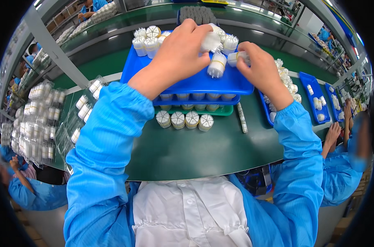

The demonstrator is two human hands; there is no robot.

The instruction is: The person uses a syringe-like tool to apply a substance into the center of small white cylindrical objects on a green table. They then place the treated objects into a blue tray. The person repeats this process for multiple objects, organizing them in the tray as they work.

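Note:
Both my arms, in blue sleeves, reach over a blue tray [187, 85] stacked on other trays. My left hand [176, 53] has its fingers closed round a white cylindrical bundle [211, 42]. In the fingers of my right hand [261, 70] is another white bundle with a yellow band [237, 59]. Between the two hands, a yellow-banded bundle [216, 66] rests on the tray. More white bundles [152, 46] stand at the tray's back left, and others [229, 43] at its far side, partly hidden by my left hand.
Several bundles [178, 120] stand in a row before the stack. A thin patterned stick [242, 118] lies to their right. Bagged bundles [36, 119] are heaped at left. Another blue tray [272, 116] with white pieces sits at right, near a co-worker's hands [332, 134]. Behind runs a green conveyor [113, 64].

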